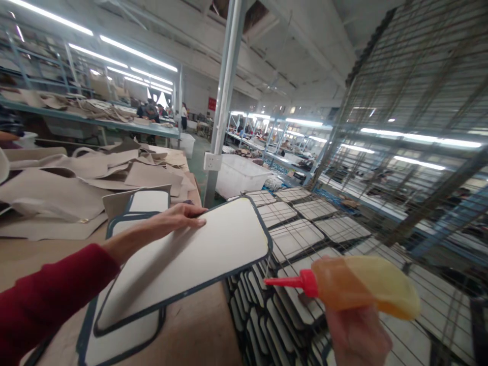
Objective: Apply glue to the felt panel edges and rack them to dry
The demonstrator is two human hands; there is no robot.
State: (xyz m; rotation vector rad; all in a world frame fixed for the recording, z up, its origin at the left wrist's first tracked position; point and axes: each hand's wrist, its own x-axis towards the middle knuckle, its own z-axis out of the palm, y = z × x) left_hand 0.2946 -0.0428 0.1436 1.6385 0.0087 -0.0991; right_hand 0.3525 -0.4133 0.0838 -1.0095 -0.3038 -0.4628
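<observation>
My left hand (183, 217), below a red sleeve, pinches the upper edge of a white panel (194, 249) with a dark border. The panel is tilted above more white panels with dark edges (125, 333) on the brown table. A thin yellowish line shows along its right corner. In my right hand (358, 330) is a squeeze bottle (362, 284) of amber and yellow liquid, lying nearly level. Its red nozzle points left, just below the panel's right corner, and does not appear to touch it.
Wire racks (316, 223) holding white panels stand at the right, with a raised wire grid (427, 81) above. Beige sheets (68, 193) pile up at the left. A metal post (224, 86) and white bin (242, 175) stand ahead. People (150, 109) are far back.
</observation>
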